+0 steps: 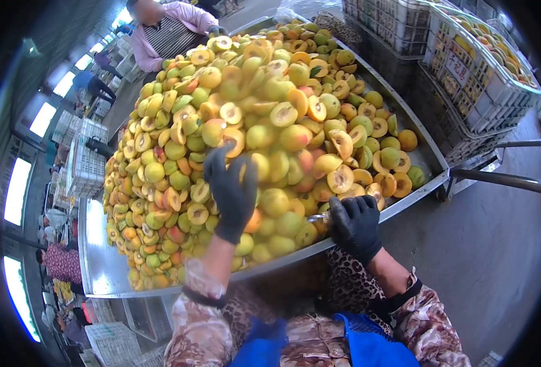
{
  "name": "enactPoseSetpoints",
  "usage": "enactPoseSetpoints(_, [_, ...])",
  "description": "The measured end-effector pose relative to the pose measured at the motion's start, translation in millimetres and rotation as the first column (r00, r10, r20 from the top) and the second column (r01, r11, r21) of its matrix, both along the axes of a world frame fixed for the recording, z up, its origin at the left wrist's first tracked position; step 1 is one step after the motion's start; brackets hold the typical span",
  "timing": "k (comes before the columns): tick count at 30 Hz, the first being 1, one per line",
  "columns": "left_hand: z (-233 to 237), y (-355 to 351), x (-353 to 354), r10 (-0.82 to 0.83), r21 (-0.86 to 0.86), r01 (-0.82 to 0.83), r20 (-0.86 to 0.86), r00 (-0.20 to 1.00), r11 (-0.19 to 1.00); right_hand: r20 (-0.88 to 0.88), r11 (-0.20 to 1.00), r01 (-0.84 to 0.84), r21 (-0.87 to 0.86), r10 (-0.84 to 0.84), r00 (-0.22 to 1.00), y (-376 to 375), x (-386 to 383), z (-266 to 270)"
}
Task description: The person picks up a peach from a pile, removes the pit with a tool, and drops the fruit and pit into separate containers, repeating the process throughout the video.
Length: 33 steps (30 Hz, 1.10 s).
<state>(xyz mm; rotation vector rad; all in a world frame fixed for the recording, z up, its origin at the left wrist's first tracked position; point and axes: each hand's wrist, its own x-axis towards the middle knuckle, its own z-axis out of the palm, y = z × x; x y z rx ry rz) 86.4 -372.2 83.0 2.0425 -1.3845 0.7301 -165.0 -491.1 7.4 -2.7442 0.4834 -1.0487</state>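
Halved yellow-green and reddish fruit (154, 172) lies in a large heap on a metal table (101, 244). My left hand (231, 192), in a dark glove, is over the middle of the heap with its fingers apart, and nothing shows in it. Near the table's front edge, my right hand (354, 225), also gloved, is closed around a small metal tool (318, 217), whose tip points left toward the fruit. Most of the tool is hidden by the fingers. Cut faces with brown centres show on many halves. Part of the heap between my hands is blurred.
Across the table a person (169, 30) in a pink top has gloved hands at the heap. Stacked plastic crates (475, 92) filled with fruit stand at the right, beside a metal bar (496, 180). More crates (87, 160) and several people are at the left.
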Motion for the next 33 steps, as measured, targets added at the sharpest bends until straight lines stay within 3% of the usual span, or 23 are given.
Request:
enactPoseSetpoints(2, [24, -67, 10, -0.217, -0.121, 0.214, -0.006, 0.976, 0.969, -0.004, 1.000, 0.013, 0.022, -0.013, 1.000, 1, 0, 2])
enactPoseSetpoints(4, [33, -133, 22, -0.317, 0.013, 0.316, 0.067, 0.946, 0.949, -0.026, 0.999, 0.012, 0.051, -0.010, 1.000, 1, -1, 1])
enactPoseSetpoints(7, [15, -184, 46, -0.272, 0.438, 0.207, 0.092, 0.958, 0.875, -0.055, 0.996, 0.024, 0.083, -0.020, 0.998, 1, -2, -3])
enactPoseSetpoints(10, [18, -176, 29, -0.232, 0.606, 0.180, 0.008, 0.973, 0.775, 0.005, 0.997, 0.004, 0.076, -0.004, 1.000, 0, -3, -1])
enactPoseSetpoints(11, [13, -160, 22, -0.266, 0.491, 0.177, 0.118, 0.957, 0.853, 0.006, 0.998, 0.007, 0.067, -0.008, 1.000, 0, -3, -1])
enactPoseSetpoints(14, [10, -115, 21, -0.082, 0.360, 0.098, -0.060, 0.995, 0.928, 0.011, 0.999, 0.021, 0.041, -0.022, 1.000, 1, -3, -4])
enactPoseSetpoints(20, [-13, -47, 9, -0.178, 0.128, 0.179, -0.018, 0.984, 0.975, 0.009, 0.998, 0.039, 0.053, -0.040, 0.999, 6, 0, -4])
enactPoseSetpoints(24, [-11, -27, -41, -0.255, 0.206, 0.211, 0.217, 0.942, 0.955, 0.049, 0.999, 0.048, 0.010, -0.048, 0.998, 4, -1, -6])
enactPoseSetpoints(27, [-13, -24, -31, -0.209, 0.179, 0.175, 0.195, 0.958, 0.968, 0.026, 0.999, 0.038, 0.007, -0.039, 0.999, 4, 1, -10])
enactPoseSetpoints(28, [6, -18, -29, -0.168, 0.110, 0.172, -0.043, 0.985, 0.979, 0.010, 0.999, 0.032, 0.010, -0.032, 0.999, 4, 1, -7])
enactPoseSetpoints(30, [18, -4, -16, -0.276, -0.326, 0.149, -0.387, 0.880, 0.934, 0.116, 0.998, 0.011, 0.066, -0.018, 0.993, 7, -2, 0])
enactPoseSetpoints(31, [40, 12, -19, -0.417, -0.427, 0.147, -0.658, 0.627, 0.892, 0.190, 0.992, 0.010, 0.128, -0.034, 0.981, 15, -4, 7])
enactPoseSetpoints(32, [49, 28, -24, -0.446, -0.455, 0.116, -0.737, 0.508, 0.883, 0.257, 0.981, -0.003, 0.196, -0.049, 0.965, 25, -5, 15])
enactPoseSetpoints(33, [52, 43, -33, -0.469, -0.474, 0.083, -0.801, 0.372, 0.876, 0.301, 0.915, -0.071, 0.398, -0.057, 0.952, 41, -2, 27])
